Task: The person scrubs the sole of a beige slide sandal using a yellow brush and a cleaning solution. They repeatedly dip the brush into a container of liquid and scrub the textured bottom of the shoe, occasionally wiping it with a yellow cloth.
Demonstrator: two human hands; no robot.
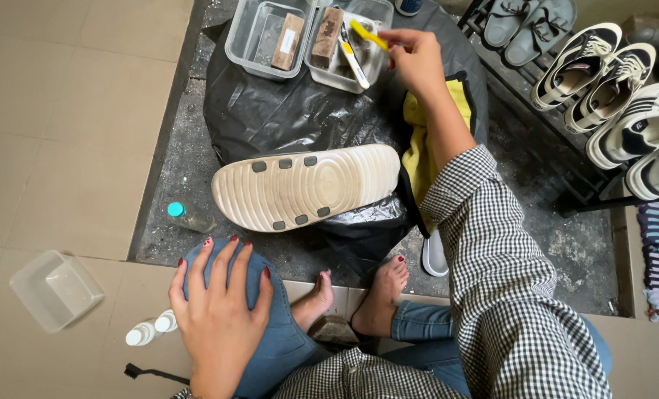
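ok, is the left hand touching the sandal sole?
No: the left hand rests flat on the person's denim-clad knee, apart from the upturned cream sandal lying on the black plastic sheet.

Sneakers (610, 81) on rack; bottle (185, 216); empty tub (55, 290).

The right hand (416, 59) reaches out over a clear plastic tray (377, 13), pinching a yellow brush (368, 34) at its handle end. The left hand (217, 310) lies flat, fingers spread, on a knee in blue jeans (270, 347). Between them a cream sandal (307, 186) lies sole-up on a black plastic bag (270, 111), beside a yellow cloth (422, 151).
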